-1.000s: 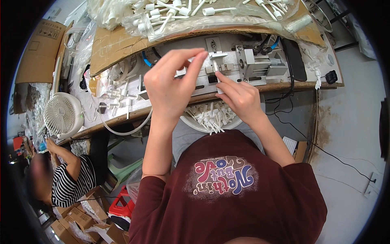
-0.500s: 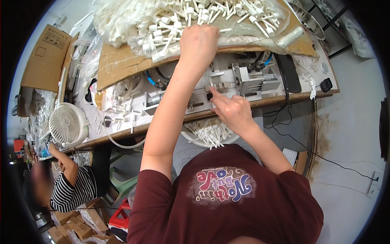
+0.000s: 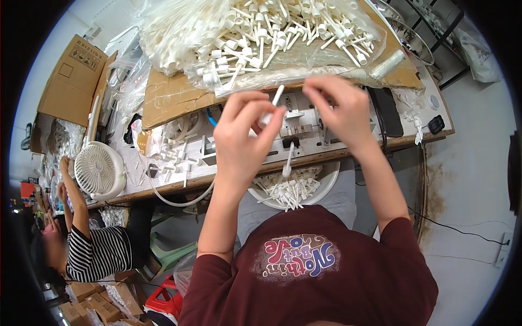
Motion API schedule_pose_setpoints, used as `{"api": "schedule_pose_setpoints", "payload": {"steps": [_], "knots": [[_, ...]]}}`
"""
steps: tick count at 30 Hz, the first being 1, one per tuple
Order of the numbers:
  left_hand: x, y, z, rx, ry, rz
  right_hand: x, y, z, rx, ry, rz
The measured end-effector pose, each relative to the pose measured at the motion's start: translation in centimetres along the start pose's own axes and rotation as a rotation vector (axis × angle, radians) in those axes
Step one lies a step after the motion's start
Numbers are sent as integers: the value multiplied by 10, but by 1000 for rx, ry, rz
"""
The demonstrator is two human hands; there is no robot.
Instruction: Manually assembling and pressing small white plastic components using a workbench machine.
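Observation:
My left hand (image 3: 242,133) pinches a white cap with a thin stem (image 3: 279,95) between thumb and fingers; its stem points up and away. Over the right part of the metal clamping fixture (image 3: 296,130) hovers my right hand (image 3: 345,111), its fingers loosely bent and apart, with nothing visible in them. Below the fixture, at the table's front edge, another white stemmed cap (image 3: 287,169) hangs cap-down above the white bowl (image 3: 331,182). Many such caps fill that bowl on my lap. Blur softens the fingertips of both hands.
Behind the fixture, a heap of white stemmed caps (image 3: 272,32) lies in clear plastic on cardboard (image 3: 168,100). A white fan (image 3: 99,171) and loose caps stand to the left. Cables and a black phone-like slab (image 3: 386,111) lie right. Another person in stripes (image 3: 100,252) works at far left.
My left hand has come back from the heap with a stemmed cap. My right hand has lifted off the fixture and moved up and right. A stemmed cap now shows above the bowl.

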State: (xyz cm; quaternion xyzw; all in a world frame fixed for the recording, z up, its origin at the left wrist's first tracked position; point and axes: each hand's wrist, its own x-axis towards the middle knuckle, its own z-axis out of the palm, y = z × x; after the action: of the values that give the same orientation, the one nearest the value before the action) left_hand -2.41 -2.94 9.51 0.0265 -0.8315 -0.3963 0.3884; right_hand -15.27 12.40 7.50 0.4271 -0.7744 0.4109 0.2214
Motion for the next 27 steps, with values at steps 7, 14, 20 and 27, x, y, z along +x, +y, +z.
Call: {"api": "schedule_pose_setpoints", "payload": {"steps": [7,14,20,27], "knots": [[-47,3,4,-76,-269,-76,99,63,47,-668,-228,-343],[-88,-19,21,105,-361,-15,127,61,87,-696,-445,-637],[-98,-37,38,237,-327,119,126,70,82,-591,-427,-756],[-107,-42,47,425,-340,164,108,70,55,-510,-499,-623]]}}
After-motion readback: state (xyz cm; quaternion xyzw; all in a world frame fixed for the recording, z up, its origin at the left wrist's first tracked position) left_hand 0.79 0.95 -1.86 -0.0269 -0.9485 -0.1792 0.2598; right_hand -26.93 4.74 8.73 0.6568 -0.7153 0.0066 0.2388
